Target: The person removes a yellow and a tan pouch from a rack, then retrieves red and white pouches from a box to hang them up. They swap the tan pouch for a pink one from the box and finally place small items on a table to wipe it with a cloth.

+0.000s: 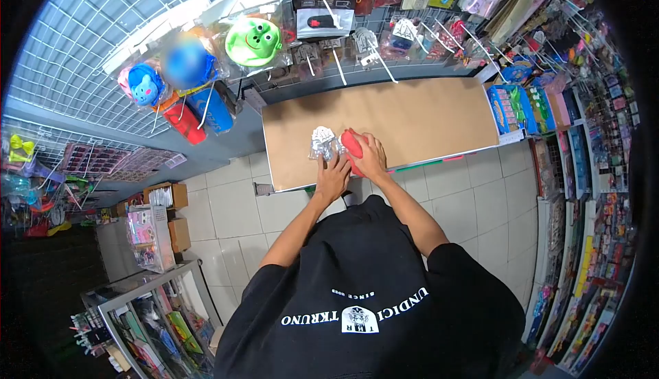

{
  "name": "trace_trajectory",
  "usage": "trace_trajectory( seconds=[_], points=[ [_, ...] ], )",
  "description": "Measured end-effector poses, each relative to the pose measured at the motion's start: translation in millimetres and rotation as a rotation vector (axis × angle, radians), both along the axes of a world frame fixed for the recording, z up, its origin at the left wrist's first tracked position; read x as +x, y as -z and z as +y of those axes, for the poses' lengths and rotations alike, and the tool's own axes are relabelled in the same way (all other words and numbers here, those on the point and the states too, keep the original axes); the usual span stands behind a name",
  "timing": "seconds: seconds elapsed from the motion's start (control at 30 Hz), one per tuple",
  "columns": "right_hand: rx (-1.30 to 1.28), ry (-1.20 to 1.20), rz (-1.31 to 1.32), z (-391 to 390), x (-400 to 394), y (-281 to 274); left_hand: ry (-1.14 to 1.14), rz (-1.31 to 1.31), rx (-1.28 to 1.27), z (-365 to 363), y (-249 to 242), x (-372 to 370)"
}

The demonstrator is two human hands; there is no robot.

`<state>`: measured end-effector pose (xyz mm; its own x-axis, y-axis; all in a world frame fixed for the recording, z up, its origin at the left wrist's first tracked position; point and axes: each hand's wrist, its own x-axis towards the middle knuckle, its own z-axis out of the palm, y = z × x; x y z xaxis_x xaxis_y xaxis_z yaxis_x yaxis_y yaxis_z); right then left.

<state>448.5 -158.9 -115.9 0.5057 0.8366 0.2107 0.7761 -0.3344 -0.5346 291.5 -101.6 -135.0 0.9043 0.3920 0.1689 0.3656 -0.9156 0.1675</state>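
Note:
My right hand (371,157) is wrapped over a folded red cloth (351,143) and presses it down on the brown-topped shelf (425,115). Some of the red shows below the fingers as well. Just left of it, my left hand (333,178) lies with its fingers stretched out, their tips at a small clear plastic packet with a white printed header card (322,136). What is inside the packet is too small to make out. Both hands are close together near the shelf's front edge.
Packaged goods hang from hooks on the wire grid above, among them a green frog-face pouch (254,41) and a blue bottle (213,110). A blue display box (508,108) stands at the shelf's right end. Stocked racks (604,242) line the right; a glass case (161,324) is lower left.

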Motion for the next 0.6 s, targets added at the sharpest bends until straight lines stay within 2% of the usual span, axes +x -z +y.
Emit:
trace_trajectory(
  seconds=[0.23, 0.37, 0.5, 0.6],
  points=[
    [-0.098, 0.033, -0.065, -8, 33, 3, 0.018, 0.03, -0.017, 1, -6, 2],
    [-0.073, 0.05, -0.045, -14, 60, -2, 0.006, 0.009, -0.038, 0, 2, 3],
    [0.117, 0.247, 0.13, -18, 70, -19, 0.04, 0.047, -0.038, -5, -8, 16],
    [0.139, 0.233, 0.081, -21, 72, -36, 0.077, 0.069, -0.142, -7, -14, 32]
  ],
)
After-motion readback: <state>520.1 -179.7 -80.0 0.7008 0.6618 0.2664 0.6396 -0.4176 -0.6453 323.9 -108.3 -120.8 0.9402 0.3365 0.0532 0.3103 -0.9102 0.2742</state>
